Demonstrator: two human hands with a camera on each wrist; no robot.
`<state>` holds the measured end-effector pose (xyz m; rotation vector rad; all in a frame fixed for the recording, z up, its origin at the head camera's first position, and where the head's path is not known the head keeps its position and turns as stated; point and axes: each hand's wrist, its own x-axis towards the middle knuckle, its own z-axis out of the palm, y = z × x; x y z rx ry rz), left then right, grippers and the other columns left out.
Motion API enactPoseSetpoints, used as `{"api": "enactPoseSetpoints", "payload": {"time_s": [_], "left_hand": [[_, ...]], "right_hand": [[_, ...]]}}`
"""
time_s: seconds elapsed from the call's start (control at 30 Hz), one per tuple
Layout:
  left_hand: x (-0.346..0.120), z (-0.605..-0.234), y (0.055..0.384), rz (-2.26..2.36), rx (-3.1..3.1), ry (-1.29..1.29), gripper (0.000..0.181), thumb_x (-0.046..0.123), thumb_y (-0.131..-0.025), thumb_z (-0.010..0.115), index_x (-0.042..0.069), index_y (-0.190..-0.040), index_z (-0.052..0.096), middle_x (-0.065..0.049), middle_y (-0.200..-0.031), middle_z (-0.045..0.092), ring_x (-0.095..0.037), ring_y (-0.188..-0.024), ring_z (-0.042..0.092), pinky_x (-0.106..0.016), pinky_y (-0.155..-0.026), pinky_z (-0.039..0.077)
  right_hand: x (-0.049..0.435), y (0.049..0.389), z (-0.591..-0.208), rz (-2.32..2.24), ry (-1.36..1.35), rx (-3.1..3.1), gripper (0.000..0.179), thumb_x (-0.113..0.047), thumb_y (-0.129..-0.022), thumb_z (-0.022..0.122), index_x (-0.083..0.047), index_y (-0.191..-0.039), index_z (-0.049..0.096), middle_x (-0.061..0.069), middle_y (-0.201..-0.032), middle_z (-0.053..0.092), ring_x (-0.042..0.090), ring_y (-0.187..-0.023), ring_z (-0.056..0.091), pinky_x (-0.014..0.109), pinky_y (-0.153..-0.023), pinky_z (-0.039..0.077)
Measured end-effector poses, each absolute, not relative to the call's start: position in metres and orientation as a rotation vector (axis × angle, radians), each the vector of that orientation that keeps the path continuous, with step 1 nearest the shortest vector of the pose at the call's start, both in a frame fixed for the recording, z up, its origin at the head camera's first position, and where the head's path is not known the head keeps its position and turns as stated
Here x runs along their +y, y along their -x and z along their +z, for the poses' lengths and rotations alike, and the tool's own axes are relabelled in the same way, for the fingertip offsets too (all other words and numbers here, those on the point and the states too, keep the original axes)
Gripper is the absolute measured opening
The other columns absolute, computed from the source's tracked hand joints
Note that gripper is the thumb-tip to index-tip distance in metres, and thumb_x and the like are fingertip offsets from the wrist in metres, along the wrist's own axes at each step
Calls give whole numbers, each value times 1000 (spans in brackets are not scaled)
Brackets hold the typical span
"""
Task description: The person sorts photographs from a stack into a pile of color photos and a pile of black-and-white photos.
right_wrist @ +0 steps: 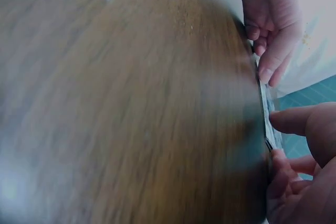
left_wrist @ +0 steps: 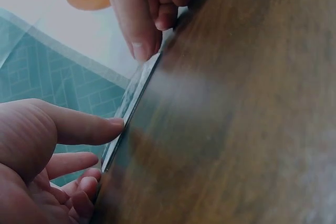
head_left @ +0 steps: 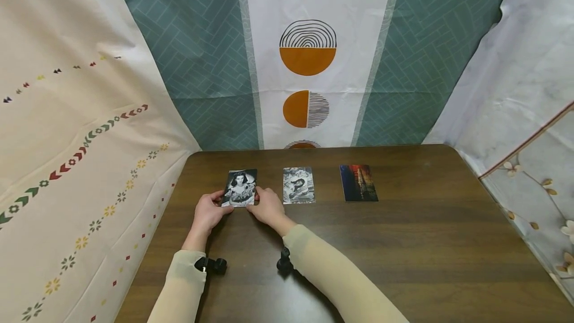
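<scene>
A black-and-white photo card [head_left: 239,188] with a portrait of a dark-haired figure lies at the left of the table, between both hands. My left hand [head_left: 210,212] pinches its lower left corner, thumb on top and fingers at the side. At the lower right corner, my right hand [head_left: 269,207] pinches it the same way. Seen edge-on in the left wrist view, the card [left_wrist: 131,100] is a thin strip close to the tabletop. Whether its far edge touches the table cannot be told.
To the right lies a grey patterned card [head_left: 299,185], and farther right a dark card with red and orange colours [head_left: 359,183]. All are on the brown wooden table [head_left: 403,253]. Patterned cloths [head_left: 206,64] hang behind and at the sides.
</scene>
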<state>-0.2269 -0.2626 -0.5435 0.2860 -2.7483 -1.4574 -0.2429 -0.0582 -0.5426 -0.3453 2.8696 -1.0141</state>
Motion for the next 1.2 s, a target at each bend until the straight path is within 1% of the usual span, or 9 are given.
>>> {"api": "enactPoseSetpoints", "payload": {"time_s": [0.17,0.27,0.43,0.53,0.7,0.87,0.97,1.07,1.2], "left_hand": [[-261,-542,226,-1524,-2694,-295,65,6,-88,84,-4,-147,60,-23,-126,56,-32,-104,53,-38,-85,43],[-256,-541,226,-1541,-2636,-310,62,6,-88,83,-3,-146,61,-23,-126,56,-32,-104,53,-37,-85,43],[-243,-541,227,-1538,-2547,-303,60,5,-89,82,-3,-145,62,-23,-128,54,-35,-110,51,-41,-89,41],[-233,-538,227,-1512,-2512,-275,59,6,-90,82,-2,-145,62,-23,-129,53,-35,-111,49,-44,-91,40],[-213,-532,229,-1458,-2463,-240,54,8,-90,83,-1,-140,67,-24,-128,54,-36,-108,48,-45,-87,39],[-187,-529,232,-1459,-2408,-168,49,6,-87,84,0,-134,71,-23,-123,56,-37,-103,51,-44,-82,39],[-168,-529,235,-1448,-2419,-120,48,5,-86,84,1,-133,72,-22,-117,59,-35,-98,54,-42,-80,41],[-147,-530,237,-1466,-2480,-82,48,8,-87,85,1,-133,72,-18,-111,61,-29,-91,56,-40,-78,43],[-124,-533,239,-1576,-2562,-56,48,9,-89,83,0,-134,71,-16,-106,63,-23,-85,57,-35,-75,45]], "right_hand": [[-45,244,-544,-1213,419,2797,65,-25,-93,81,-3,-150,60,-1,-106,69,16,-97,64,33,-89,52],[-34,244,-542,-1308,416,2772,64,-21,-92,80,-2,-150,60,0,-109,70,13,-92,65,32,-87,53],[-6,242,-536,-1433,348,2743,62,-17,-96,78,-1,-152,58,7,-114,71,15,-91,66,35,-86,53],[13,242,-534,-1481,295,2753,60,-16,-97,77,-1,-151,58,9,-114,72,17,-91,65,37,-86,54],[41,247,-529,-1523,221,2800,57,-15,-95,78,0,-147,62,9,-110,73,16,-87,65,37,-82,53],[66,251,-527,-1531,136,2804,56,-17,-96,77,-1,-148,62,11,-111,73,22,-92,69,42,-82,55],[79,252,-528,-1539,73,2790,57,-17,-96,78,-1,-148,61,12,-115,72,26,-99,70,46,-86,56],[90,253,-531,-1571,0,2769,55,-16,-96,78,1,-147,62,14,-118,72,29,-103,70,49,-90,56],[99,252,-536,-1609,-81,2739,52,-15,-95,78,1,-142,65,13,-117,72,31,-107,69,49,-94,54]]}}
